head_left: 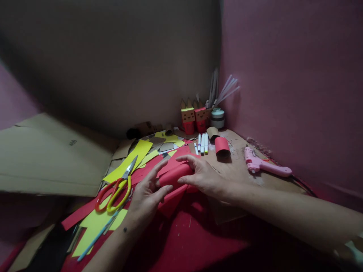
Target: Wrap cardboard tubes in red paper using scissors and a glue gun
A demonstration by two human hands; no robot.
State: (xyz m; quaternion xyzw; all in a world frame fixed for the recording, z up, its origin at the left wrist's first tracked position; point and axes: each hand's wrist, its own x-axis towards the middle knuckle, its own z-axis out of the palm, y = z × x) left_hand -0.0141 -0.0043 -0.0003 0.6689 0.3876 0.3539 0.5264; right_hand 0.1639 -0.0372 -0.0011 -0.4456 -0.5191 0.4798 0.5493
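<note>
Between my hands is a piece of red paper (173, 176), bent into a curved, roll-like shape; whether a tube lies inside is hidden. My left hand (150, 190) cups its left end, thumb in front and fingers behind. From the right, my right hand (200, 174) grips the other end, its thumb on the near face and fingers curled over the top. Scissors (120, 189) with red and yellow handles lie just left of my left hand, blades partly apart. Under them are yellow paper pieces (95, 223) and a light-blue pen-like stick (98, 236).
A red-covered tube (222, 148), a bare cardboard tube (212, 133) and several markers (203, 143) stand or lie beyond my right hand. A pink glue gun (265, 164) is at right. Two box-faced figures (188, 120) and a jar (217, 118) stand behind. Cardboard (53, 158) leans left.
</note>
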